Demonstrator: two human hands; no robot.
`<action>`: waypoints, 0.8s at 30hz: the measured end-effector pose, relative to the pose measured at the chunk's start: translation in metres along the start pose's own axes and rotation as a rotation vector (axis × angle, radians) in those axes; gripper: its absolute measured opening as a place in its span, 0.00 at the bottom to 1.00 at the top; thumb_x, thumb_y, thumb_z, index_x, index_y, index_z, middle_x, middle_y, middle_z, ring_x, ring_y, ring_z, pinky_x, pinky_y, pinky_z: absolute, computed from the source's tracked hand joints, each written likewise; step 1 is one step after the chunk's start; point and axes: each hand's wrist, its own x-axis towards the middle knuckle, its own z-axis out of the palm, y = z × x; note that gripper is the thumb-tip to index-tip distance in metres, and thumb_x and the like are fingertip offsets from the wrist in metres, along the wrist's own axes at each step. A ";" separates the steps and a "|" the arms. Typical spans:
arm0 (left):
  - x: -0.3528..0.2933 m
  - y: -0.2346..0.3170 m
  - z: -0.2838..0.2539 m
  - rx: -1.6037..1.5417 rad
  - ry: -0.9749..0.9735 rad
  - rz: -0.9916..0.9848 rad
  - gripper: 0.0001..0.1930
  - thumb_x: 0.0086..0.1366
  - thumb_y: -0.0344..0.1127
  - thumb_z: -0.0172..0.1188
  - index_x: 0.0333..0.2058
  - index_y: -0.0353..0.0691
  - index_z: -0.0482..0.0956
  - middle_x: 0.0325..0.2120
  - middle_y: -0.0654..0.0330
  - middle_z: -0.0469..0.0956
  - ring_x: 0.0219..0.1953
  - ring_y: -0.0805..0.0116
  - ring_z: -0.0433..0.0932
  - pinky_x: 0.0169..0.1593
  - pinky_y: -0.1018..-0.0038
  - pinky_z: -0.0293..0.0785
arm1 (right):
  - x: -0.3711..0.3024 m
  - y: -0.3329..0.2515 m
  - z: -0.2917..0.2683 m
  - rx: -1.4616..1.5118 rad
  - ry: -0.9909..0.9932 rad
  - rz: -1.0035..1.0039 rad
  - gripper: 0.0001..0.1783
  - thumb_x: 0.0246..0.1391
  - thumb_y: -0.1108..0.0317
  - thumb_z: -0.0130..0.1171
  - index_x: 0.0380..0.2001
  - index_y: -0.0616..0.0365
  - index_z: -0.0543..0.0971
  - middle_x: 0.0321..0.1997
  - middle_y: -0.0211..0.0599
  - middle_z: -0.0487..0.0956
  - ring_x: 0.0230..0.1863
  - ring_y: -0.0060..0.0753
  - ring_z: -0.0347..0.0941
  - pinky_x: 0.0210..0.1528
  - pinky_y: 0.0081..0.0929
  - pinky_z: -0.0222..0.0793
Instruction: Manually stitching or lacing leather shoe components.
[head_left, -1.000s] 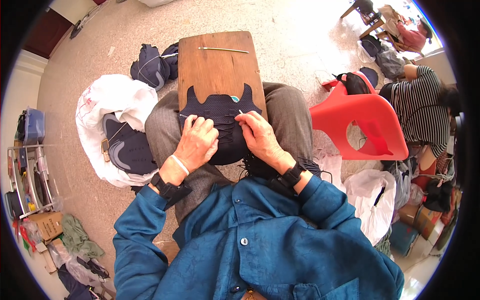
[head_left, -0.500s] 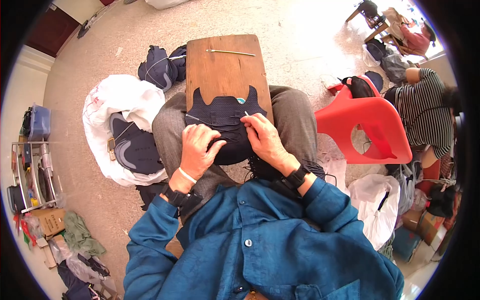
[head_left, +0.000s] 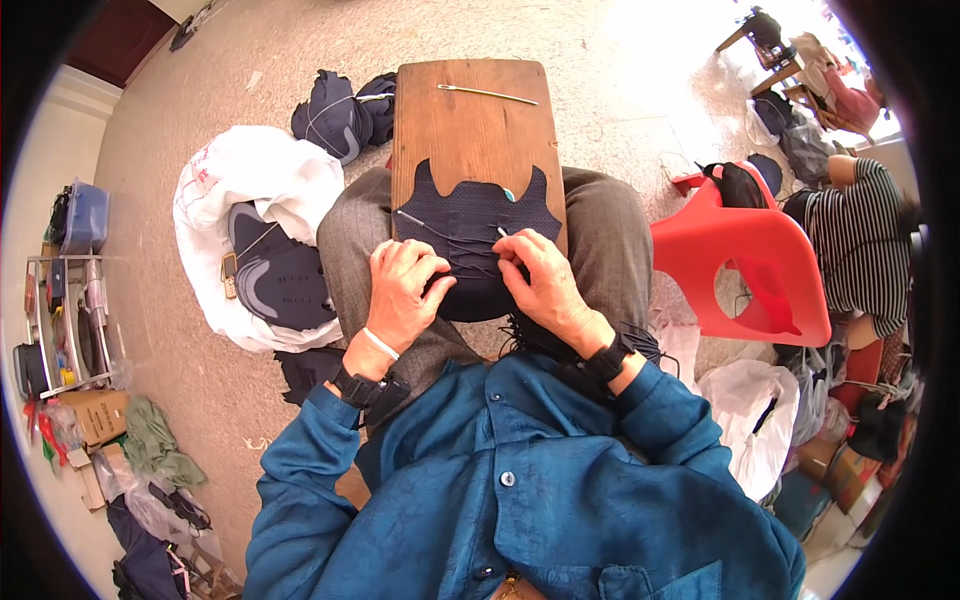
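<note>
A dark navy shoe upper lies on a brown wooden board that rests across my lap. My left hand presses down on the upper's near left part, fingers curled on the fabric. My right hand pinches a thin needle-like tool at the upper's right side, its light tip showing above the fingers. A pale thread runs across the upper between the hands. A long metal needle lies loose at the board's far end.
A white plastic bag with dark shoe uppers sits on the floor at my left, more dark pieces beyond it. A red plastic chair stands at my right, a person in a striped top beside it. Shelves with clutter line the left wall.
The view has shifted slightly. Both hands stay on the upper, and the right hand has drawn the tool a little toward the upper's right side.
</note>
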 end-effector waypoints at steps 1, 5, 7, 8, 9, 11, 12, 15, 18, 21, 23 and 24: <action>0.002 0.002 -0.001 -0.016 -0.013 0.016 0.08 0.52 0.32 0.72 0.31 0.44 0.82 0.34 0.63 0.76 0.42 0.60 0.75 0.53 0.61 0.64 | 0.003 0.001 0.001 0.035 0.026 -0.001 0.11 0.52 0.77 0.62 0.40 0.60 0.77 0.36 0.42 0.77 0.41 0.49 0.76 0.46 0.40 0.72; 0.006 -0.001 0.004 -0.060 -0.070 0.026 0.08 0.53 0.33 0.71 0.31 0.46 0.82 0.34 0.64 0.74 0.43 0.60 0.73 0.57 0.59 0.62 | 0.013 -0.005 0.002 0.004 -0.007 -0.104 0.16 0.50 0.77 0.63 0.44 0.61 0.77 0.41 0.46 0.76 0.46 0.53 0.75 0.50 0.42 0.72; 0.008 -0.003 0.006 -0.045 -0.081 0.037 0.08 0.53 0.33 0.70 0.32 0.45 0.81 0.34 0.64 0.74 0.43 0.60 0.73 0.57 0.59 0.62 | 0.014 -0.005 0.009 -0.061 -0.071 -0.177 0.20 0.48 0.77 0.63 0.47 0.62 0.75 0.44 0.47 0.76 0.48 0.53 0.74 0.51 0.43 0.71; 0.009 -0.003 0.007 -0.029 -0.093 0.049 0.08 0.53 0.32 0.70 0.33 0.44 0.81 0.35 0.63 0.74 0.43 0.60 0.73 0.58 0.59 0.61 | 0.016 -0.007 0.009 -0.108 -0.079 -0.215 0.20 0.48 0.78 0.63 0.48 0.63 0.75 0.44 0.47 0.76 0.48 0.51 0.74 0.51 0.41 0.72; 0.009 -0.002 0.008 -0.031 -0.091 0.049 0.08 0.53 0.32 0.70 0.33 0.44 0.81 0.35 0.63 0.74 0.43 0.60 0.73 0.58 0.59 0.61 | 0.017 -0.008 0.009 -0.066 -0.099 -0.141 0.22 0.47 0.77 0.63 0.49 0.63 0.75 0.46 0.47 0.76 0.50 0.53 0.73 0.55 0.42 0.69; 0.012 0.005 0.007 0.061 -0.090 0.104 0.08 0.54 0.29 0.68 0.33 0.41 0.80 0.33 0.60 0.75 0.42 0.57 0.74 0.53 0.60 0.65 | 0.019 -0.008 0.009 -0.030 -0.088 -0.129 0.23 0.47 0.77 0.63 0.50 0.63 0.75 0.47 0.48 0.76 0.51 0.53 0.73 0.56 0.42 0.68; 0.011 0.004 0.009 0.061 -0.090 0.104 0.08 0.54 0.29 0.68 0.33 0.41 0.80 0.33 0.60 0.75 0.42 0.57 0.74 0.53 0.60 0.65 | 0.021 -0.008 0.009 0.007 -0.078 -0.115 0.24 0.47 0.77 0.63 0.50 0.62 0.75 0.48 0.48 0.76 0.52 0.53 0.72 0.56 0.43 0.68; 0.008 0.001 0.015 0.022 -0.064 0.102 0.07 0.55 0.27 0.66 0.33 0.39 0.78 0.33 0.58 0.75 0.41 0.55 0.75 0.55 0.57 0.68 | 0.040 0.002 0.009 -0.104 -0.033 -0.305 0.25 0.46 0.77 0.62 0.51 0.61 0.74 0.48 0.48 0.76 0.51 0.54 0.72 0.53 0.44 0.68; 0.008 -0.002 0.015 0.062 -0.083 0.142 0.07 0.56 0.29 0.65 0.34 0.39 0.79 0.34 0.56 0.74 0.42 0.56 0.76 0.61 0.56 0.69 | 0.073 -0.002 0.006 -0.231 -0.022 -0.295 0.31 0.45 0.73 0.68 0.55 0.60 0.71 0.54 0.47 0.75 0.59 0.54 0.69 0.59 0.47 0.64; 0.025 -0.007 0.016 0.089 -0.060 0.210 0.07 0.55 0.27 0.65 0.33 0.38 0.78 0.33 0.57 0.75 0.41 0.55 0.76 0.62 0.55 0.70 | 0.097 0.024 0.011 -0.210 -0.069 -0.282 0.38 0.42 0.68 0.73 0.58 0.60 0.70 0.56 0.46 0.74 0.61 0.53 0.68 0.63 0.46 0.62; 0.038 -0.013 0.016 0.134 -0.032 0.258 0.07 0.55 0.27 0.65 0.33 0.38 0.78 0.33 0.57 0.75 0.41 0.56 0.76 0.58 0.57 0.71 | 0.109 0.033 0.010 -0.185 -0.087 -0.240 0.38 0.42 0.68 0.73 0.58 0.59 0.70 0.56 0.46 0.74 0.61 0.52 0.68 0.63 0.45 0.62; 0.040 -0.011 0.015 0.129 -0.034 0.264 0.07 0.55 0.27 0.65 0.33 0.38 0.78 0.33 0.57 0.75 0.41 0.56 0.76 0.58 0.57 0.71 | 0.110 0.037 0.010 -0.158 -0.108 -0.203 0.38 0.43 0.68 0.73 0.59 0.59 0.70 0.57 0.47 0.74 0.62 0.52 0.68 0.63 0.45 0.62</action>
